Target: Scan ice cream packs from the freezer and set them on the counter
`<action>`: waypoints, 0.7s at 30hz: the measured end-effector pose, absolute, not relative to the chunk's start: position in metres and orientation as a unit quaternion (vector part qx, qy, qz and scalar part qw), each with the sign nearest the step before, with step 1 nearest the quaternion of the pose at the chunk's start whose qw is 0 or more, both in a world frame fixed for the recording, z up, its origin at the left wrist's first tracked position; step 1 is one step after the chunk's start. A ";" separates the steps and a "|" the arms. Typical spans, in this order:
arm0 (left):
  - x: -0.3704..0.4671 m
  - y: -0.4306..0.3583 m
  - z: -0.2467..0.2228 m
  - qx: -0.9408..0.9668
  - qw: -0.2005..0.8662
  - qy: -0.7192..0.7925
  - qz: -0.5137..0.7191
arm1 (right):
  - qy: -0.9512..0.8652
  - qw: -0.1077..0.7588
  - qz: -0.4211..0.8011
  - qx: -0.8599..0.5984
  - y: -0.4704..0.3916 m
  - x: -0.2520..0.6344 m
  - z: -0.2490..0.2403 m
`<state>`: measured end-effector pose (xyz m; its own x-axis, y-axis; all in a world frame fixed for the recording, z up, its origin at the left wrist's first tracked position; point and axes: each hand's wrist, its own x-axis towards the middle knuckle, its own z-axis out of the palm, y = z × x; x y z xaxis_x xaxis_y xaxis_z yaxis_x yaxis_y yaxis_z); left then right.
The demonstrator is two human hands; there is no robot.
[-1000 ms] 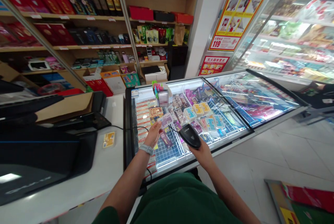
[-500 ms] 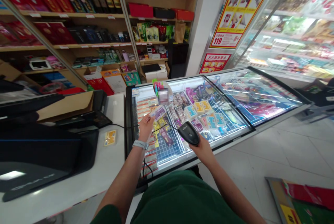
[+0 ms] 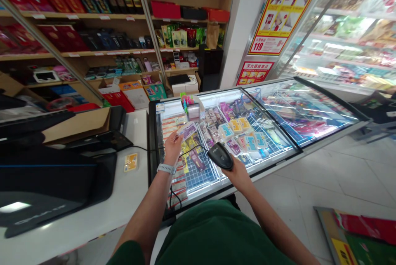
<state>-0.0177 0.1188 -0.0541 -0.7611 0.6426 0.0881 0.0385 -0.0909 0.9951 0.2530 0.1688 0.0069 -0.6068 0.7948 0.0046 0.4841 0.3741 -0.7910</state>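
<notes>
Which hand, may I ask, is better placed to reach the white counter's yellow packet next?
Probably the left hand: though holding a purple-and-white packet, it is nearer the yellow packet; the right hand, farther off, grips the scanner.

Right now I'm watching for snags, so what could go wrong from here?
The black cable from the scanner runs close by the left hand and might catch. The purple-and-white pack is held by one end, so it could slip onto the freezer.
</notes>
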 end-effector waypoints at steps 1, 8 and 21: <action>-0.018 0.119 -0.054 0.268 0.219 0.637 0.688 | -0.807 0.195 0.394 -0.394 0.169 0.253 0.006; -0.018 0.120 -0.055 0.269 0.221 0.637 0.688 | -0.825 0.197 0.380 -0.368 0.170 0.254 0.002; -0.019 0.117 -0.054 0.284 0.223 0.628 0.690 | -0.821 0.197 0.394 -0.363 0.172 0.246 0.004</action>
